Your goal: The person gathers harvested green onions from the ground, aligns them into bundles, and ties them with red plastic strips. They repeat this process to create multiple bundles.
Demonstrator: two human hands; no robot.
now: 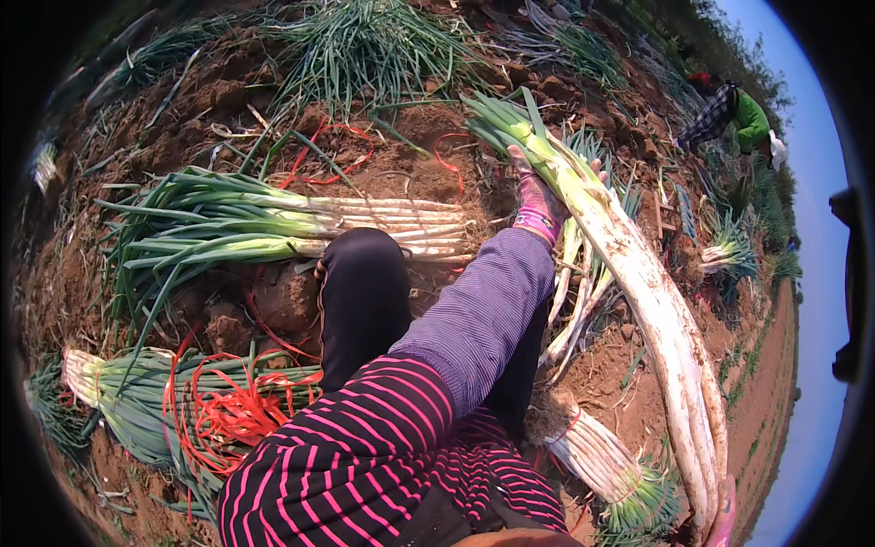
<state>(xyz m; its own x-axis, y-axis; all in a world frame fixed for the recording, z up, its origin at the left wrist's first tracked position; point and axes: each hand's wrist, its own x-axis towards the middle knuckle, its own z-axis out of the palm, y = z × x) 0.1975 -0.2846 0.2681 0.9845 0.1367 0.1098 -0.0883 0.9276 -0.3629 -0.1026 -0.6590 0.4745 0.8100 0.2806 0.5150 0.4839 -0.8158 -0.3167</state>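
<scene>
Several long green onions with soil on their white shanks stretch across the right side between my hands. My left hand, in a glove with a pink patterned cuff, grips them near the green leaves from beneath. At the lower right edge my right hand is partly visible, against their white lower ends. Before my knees a row of green onions lies on the soil, leaves to the left. Loose thinner onions lie beneath my left wrist.
A tied onion bundle lies at lower right. Red plastic ties rest on another bundle at left. A leafy heap lies ahead among soil clods. A person bends over farther off at upper right.
</scene>
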